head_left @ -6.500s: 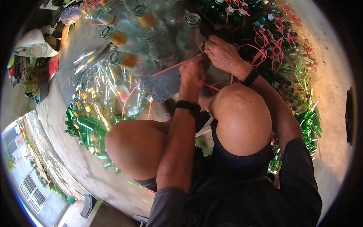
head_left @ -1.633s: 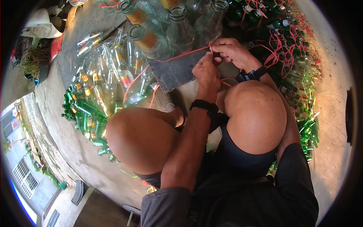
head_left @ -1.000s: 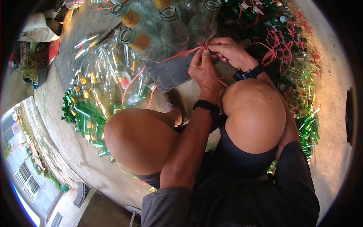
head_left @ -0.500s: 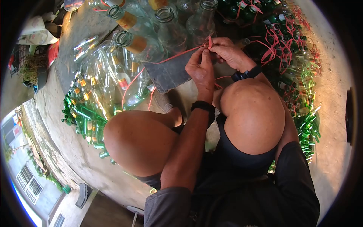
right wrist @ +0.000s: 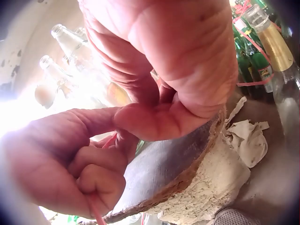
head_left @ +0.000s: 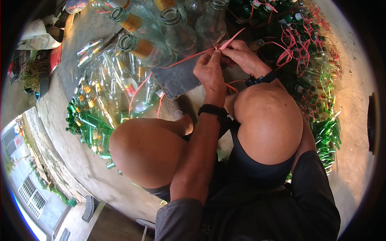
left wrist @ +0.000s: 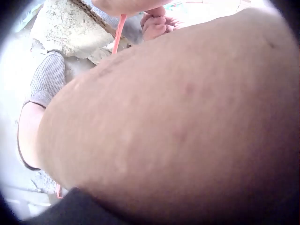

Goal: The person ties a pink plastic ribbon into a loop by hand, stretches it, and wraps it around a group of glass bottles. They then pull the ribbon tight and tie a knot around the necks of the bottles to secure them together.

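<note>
In the head view, my left hand (head_left: pixel 210 73) and right hand (head_left: pixel 244 57) meet at the near edge of a group of clear glass bottles (head_left: pixel 179 38). Both pinch a red plastic string (head_left: pixel 189 57) that runs along the bottles' bases. A loose end of it sticks up to the right past my fingers. The bottles stand on a dark slab (head_left: pixel 177 80). From the right wrist, the right hand (right wrist: pixel 173 65) has thumb and finger together, touching the left hand (right wrist: pixel 70 159), whose fingers curl round the string. The pinched spot is mostly hidden by fingers.
Clear and green bottles (head_left: pixel 116 86) lie heaped on the left. Green bottles bound with red string (head_left: pixel 295 48) stand on the right. My bent knees (head_left: pixel 267 124) flank the forearms. A grey shoe (left wrist: pixel 49 75) rests below the slab in the left wrist view.
The hands have stayed together at the string and shifted slightly left in the head view. The string's free end now stretches out up and right; earlier it was short or bunched at the fingers.
</note>
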`<state>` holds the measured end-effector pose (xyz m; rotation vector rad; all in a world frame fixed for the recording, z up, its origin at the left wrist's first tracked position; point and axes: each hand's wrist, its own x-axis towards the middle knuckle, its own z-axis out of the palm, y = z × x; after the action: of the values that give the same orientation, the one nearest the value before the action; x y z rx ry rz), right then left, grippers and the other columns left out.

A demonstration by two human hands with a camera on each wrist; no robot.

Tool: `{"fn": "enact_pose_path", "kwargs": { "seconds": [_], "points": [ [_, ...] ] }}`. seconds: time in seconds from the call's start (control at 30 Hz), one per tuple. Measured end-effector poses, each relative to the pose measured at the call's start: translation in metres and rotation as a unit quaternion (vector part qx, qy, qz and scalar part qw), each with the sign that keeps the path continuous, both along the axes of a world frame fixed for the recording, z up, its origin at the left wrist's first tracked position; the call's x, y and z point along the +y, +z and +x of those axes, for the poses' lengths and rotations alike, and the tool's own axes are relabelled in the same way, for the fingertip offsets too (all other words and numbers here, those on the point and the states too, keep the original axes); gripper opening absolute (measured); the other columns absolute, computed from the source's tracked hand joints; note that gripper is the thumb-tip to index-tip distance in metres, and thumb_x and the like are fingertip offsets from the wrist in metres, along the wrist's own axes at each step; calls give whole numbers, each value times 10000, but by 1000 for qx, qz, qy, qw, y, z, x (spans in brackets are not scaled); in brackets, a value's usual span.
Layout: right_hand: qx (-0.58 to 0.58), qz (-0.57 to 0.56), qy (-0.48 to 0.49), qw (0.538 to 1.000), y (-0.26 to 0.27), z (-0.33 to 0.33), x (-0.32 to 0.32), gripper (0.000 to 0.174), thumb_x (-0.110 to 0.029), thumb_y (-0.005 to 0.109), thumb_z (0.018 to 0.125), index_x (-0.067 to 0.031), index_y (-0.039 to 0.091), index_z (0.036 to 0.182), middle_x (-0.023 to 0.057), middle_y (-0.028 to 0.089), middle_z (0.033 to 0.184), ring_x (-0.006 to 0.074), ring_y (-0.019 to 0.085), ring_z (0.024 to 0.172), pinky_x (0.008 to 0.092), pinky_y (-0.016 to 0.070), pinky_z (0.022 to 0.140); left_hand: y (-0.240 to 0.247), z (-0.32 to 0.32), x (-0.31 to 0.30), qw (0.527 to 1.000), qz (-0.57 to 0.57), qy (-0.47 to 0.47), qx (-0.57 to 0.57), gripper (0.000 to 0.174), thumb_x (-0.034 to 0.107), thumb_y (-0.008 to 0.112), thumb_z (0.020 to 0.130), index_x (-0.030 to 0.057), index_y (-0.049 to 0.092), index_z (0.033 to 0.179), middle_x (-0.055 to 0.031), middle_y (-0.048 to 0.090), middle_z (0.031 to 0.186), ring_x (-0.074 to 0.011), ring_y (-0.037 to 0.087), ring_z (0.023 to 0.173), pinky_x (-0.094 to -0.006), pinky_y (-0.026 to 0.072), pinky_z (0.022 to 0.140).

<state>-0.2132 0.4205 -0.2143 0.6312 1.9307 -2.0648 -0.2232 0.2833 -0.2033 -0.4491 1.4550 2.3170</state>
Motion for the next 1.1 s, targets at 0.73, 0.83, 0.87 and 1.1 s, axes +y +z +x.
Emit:
{"fn": "enact_pose_path", "kwargs": {
  "seconds": [0.73,0.83,0.87,1.1],
  "points": [
    [3,115,18,993,13,-2,-6,207,-136,581,984,14,689,1076,74,693,819,142,659,640,289,533,567,-12,-9,8,949,-291,-35,114,290,168,657,895,-118,706,894,-219,704,722,-284,698,660,-417,538,664],
    [-2,124,16,992,15,-2,-6,208,-142,588,978,14,694,1068,80,697,804,144,666,643,292,534,561,-10,-9,10,935,-330,-34,128,294,169,646,891,-119,704,892,-252,700,727,-329,710,674,-428,539,675],
    [11,159,19,987,15,-2,-7,196,-147,599,983,1,693,1069,60,677,785,123,632,628,281,508,532,-9,-9,10,925,-352,-33,138,294,168,642,891,-120,702,888,-262,697,729,-351,713,680,-434,539,677],
    [100,276,13,956,5,-5,-5,190,-155,676,872,18,720,938,147,669,696,173,606,569,347,499,558,-1,-7,16,920,-369,-9,132,299,177,649,832,-110,724,865,-282,698,746,-383,707,704,-459,531,743]
  ]
}}
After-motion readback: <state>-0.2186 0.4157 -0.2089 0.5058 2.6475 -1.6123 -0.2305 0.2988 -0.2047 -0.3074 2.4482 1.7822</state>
